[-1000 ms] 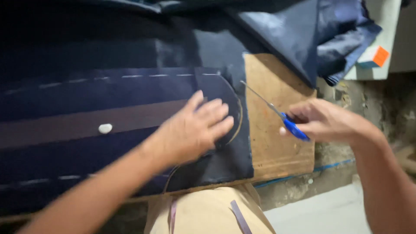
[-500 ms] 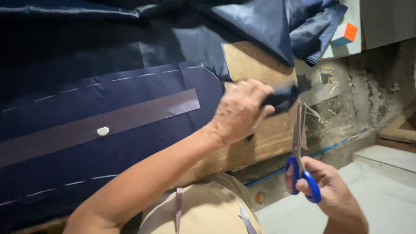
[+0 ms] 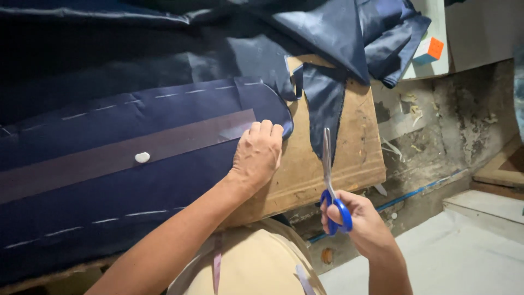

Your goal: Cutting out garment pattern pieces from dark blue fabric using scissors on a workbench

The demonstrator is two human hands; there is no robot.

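Board [image 3: 349,158] mostly under fabric [image 3: 109,180] | left hand [image 3: 257,155] flat | right hand [image 3: 357,224] gripping scissors [image 3: 329,180]

Navy fabric [image 3: 136,180] with white dashes, blue-handled scissors [image 3: 331,188], brown board [image 3: 349,147]

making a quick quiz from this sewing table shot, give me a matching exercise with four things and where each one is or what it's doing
Things:
1. scissors
2. left hand
3. white chalk piece
4. orange and white cube

Places or states:
A. lying on the brown strip across the navy fabric
B. pressed flat at the fabric's rounded edge, partly on the wooden board
C. on the pale ledge at upper right
D. held by blue handles in the right hand, blades pointing away from the person

Pairs: 1-D, 2-B, 3-A, 4-C
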